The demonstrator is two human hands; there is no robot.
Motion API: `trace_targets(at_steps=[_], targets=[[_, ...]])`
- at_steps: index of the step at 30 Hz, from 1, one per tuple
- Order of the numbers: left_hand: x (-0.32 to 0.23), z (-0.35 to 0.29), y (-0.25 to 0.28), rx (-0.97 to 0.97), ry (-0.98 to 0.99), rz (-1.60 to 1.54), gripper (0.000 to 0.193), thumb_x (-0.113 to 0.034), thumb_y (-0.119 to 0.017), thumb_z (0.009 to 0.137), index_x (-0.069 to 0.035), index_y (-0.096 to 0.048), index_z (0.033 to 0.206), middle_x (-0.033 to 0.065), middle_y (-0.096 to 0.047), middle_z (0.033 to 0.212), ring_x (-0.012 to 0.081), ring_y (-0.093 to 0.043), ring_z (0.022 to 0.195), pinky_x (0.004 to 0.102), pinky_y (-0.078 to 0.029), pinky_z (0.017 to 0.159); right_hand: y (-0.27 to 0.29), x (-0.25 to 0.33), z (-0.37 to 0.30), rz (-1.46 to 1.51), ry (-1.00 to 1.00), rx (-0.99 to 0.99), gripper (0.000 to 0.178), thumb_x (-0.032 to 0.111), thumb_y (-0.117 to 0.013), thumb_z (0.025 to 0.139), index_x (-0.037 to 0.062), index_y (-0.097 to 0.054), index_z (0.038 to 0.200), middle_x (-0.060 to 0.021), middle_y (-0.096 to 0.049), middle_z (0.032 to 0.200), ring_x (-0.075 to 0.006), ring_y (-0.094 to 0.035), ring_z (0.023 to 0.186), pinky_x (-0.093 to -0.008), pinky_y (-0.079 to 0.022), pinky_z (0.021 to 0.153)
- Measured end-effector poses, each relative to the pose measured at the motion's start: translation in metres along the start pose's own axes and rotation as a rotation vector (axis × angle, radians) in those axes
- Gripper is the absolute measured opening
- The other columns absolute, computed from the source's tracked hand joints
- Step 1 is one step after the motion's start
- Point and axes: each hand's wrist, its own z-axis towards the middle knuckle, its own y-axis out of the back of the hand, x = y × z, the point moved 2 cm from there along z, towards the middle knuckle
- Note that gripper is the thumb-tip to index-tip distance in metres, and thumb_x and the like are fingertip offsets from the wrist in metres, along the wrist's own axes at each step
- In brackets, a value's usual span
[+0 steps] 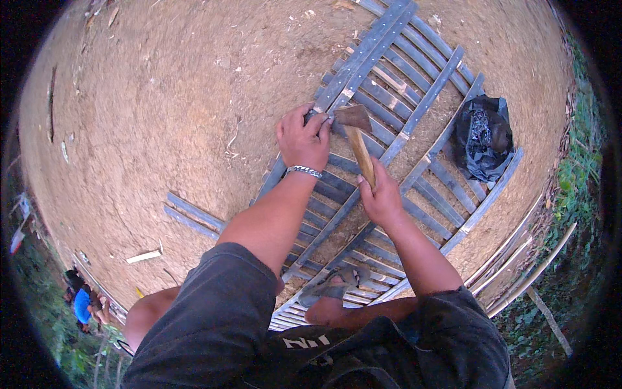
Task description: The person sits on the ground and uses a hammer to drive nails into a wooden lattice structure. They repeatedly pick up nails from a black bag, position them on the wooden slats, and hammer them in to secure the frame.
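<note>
My right hand (382, 196) is wrapped round the wooden handle of a hatchet (358, 146). The hatchet's broad, rusty-brown head is right beside the fingertips of my left hand (304, 139). That hand, with a chain bracelet at the wrist, rests on a dark slatted frame (363, 65), its thumb and fingers pinched together. Something small and dark shows at those fingertips, but I cannot make out what it is. The frame has long rails with many narrow crosswise slats, and small light dots run along the upper rail.
A black plastic bag (483, 139) holding a heap of small metal pieces, apparently nails, lies to the right. My sandalled foot (334, 288) is on the slats. Loose strips (194, 214) and wood scraps lie on bare earth. Poles (534, 272) edge the greenery; another person (84, 305) is far left.
</note>
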Motion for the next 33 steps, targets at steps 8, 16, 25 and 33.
trace_targets(at_steps=[8, 16, 25, 33], targets=[[0.002, -0.001, 0.001, -0.007, -0.028, 0.042, 0.016, -0.02, -0.078, 0.079, -0.018, -0.074, 0.095, 0.0032, -0.067, 0.124, 0.0274, -0.06, 0.117, 0.0477, -0.041, 0.102, 0.006, 0.007, 0.002, -0.057, 0.077, -0.011, 0.054, 0.019, -0.063, 0.097, 0.001, -0.046, 0.145, -0.0305, -0.064, 0.125, -0.0476, -0.064, 0.114, -0.0484, -0.052, 0.097], [0.003, -0.002, 0.001, -0.003, -0.013, 0.02, 0.016, -0.017, -0.076, 0.077, -0.016, -0.073, 0.093, 0.0015, -0.066, 0.126, 0.028, -0.058, 0.12, 0.0499, -0.039, 0.105, 0.013, 0.01, -0.001, -0.15, 0.286, -0.153, 0.058, 0.016, -0.061, 0.097, 0.0153, -0.043, 0.152, -0.0239, -0.065, 0.127, -0.0462, -0.066, 0.107, -0.0521, -0.055, 0.089], [0.004, -0.002, 0.0, 0.015, -0.003, 0.02, 0.018, -0.015, -0.075, 0.075, -0.013, -0.072, 0.093, 0.0024, -0.066, 0.128, 0.0296, -0.055, 0.125, 0.0509, -0.038, 0.107, 0.013, 0.017, 0.003, -0.112, 0.333, -0.153, 0.061, 0.01, -0.064, 0.092, 0.0187, -0.047, 0.15, -0.0222, -0.067, 0.118, -0.0439, -0.068, 0.1, -0.0511, -0.056, 0.084], [0.004, -0.003, 0.0, 0.046, -0.001, 0.005, 0.02, -0.015, -0.074, 0.076, -0.013, -0.073, 0.095, 0.0025, -0.064, 0.13, 0.0299, -0.055, 0.126, 0.0509, -0.038, 0.108, 0.015, 0.004, 0.01, -0.201, 0.265, -0.097, 0.061, 0.01, -0.066, 0.091, 0.0149, -0.049, 0.149, -0.021, -0.068, 0.114, -0.0427, -0.069, 0.094, -0.0483, -0.057, 0.081]])
